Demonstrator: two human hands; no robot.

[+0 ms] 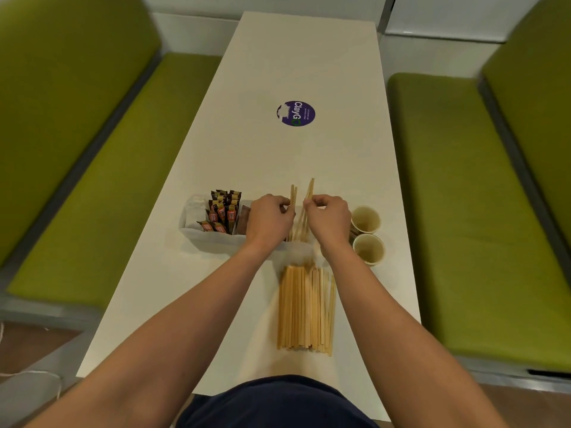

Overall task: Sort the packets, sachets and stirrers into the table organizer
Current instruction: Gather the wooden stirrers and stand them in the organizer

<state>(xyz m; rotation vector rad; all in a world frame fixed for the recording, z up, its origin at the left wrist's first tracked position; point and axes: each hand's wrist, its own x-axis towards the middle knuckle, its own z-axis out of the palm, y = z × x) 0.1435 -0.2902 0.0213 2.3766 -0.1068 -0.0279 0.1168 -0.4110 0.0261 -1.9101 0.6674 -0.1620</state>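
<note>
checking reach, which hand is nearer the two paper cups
Right. The right hand, pinching stirrers, sits just left of the paper cups; the left hand, also pinching stirrers, is farther left, over the organizer.

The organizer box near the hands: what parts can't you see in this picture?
Head view:
- organizer: its right end is hidden behind the left hand and right hand.
- upright stirrers: lower ends partly covered by both hands pinching them.
- sachets: print too small to read.
- white contents at the organizer's left end: blurred.
</note>
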